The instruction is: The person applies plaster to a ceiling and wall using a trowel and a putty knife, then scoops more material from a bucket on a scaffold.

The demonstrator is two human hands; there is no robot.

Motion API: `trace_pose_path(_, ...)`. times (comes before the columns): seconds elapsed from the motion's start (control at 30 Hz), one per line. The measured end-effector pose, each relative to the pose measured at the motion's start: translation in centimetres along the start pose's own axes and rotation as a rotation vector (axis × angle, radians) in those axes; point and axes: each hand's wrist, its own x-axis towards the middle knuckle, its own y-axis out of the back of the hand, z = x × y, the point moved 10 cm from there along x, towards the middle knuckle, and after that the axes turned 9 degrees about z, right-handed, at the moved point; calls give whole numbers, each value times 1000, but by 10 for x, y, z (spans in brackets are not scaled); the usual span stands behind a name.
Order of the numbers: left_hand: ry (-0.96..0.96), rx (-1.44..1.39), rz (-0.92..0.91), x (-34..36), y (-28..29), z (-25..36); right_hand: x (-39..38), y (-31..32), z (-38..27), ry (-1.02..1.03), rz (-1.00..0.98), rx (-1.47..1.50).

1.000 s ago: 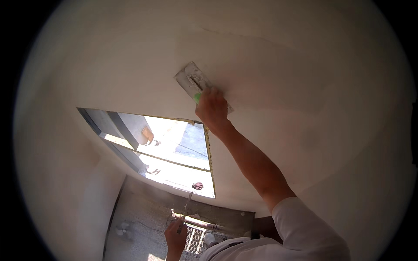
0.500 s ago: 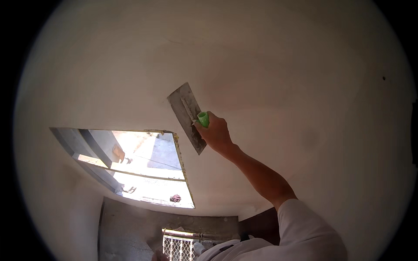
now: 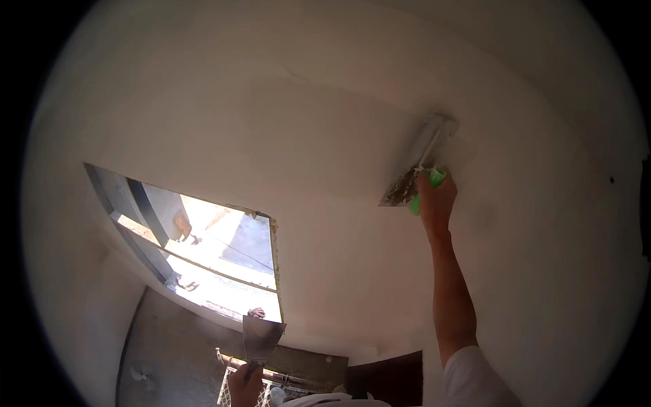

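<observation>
A: What's moving?
B: Right hand [image 3: 437,203] is swinging the trowel [image 3: 427,141] rightward, away from the window opening [image 3: 220,269]; blade is now leaning top-right instead of top-left.
A: Other side?
B: Left hand [image 3: 244,386] is coming back up into view, showing the scraper [image 3: 263,337] flat-on, not edge-on.

I'm standing in a building-site sort of room, plastering or skimming apparently going on; home or something else, can't tell. Big pale wall [image 3: 339,237] is filling most of the view and showing a darker patch [image 3: 325,136]. Window [image 3: 220,270] is letting in hard sunlight, its right edge [image 3: 274,251] looking rough, unfinished. Trade tools are giving it away: green-handled trowel [image 3: 417,152] is sitting up at the wall, broad scraper [image 3: 262,337] is showing lower down. Below, a latticed metal grille [image 3: 225,393] is catching light near a dull grey surface [image 3: 173,332], maybe floor.
</observation>
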Motion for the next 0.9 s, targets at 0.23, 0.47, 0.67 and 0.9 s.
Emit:
trace_pose_path(0.23,-60,182,83,24,-12,14,-78,-216,-125,467,-206,-287)
trace_pose_path(0.47,-100,119,226,20,19,18,-178,-367,-164,678,-287,-318)
trace_pose_path(0.67,36,-168,289,-27,57,-8,-242,-372,-105,603,-685,-295)
trace_pose_path(0.9,134,-102,23,-28,31,-6,-193,-150,-8,490,-552,-320)
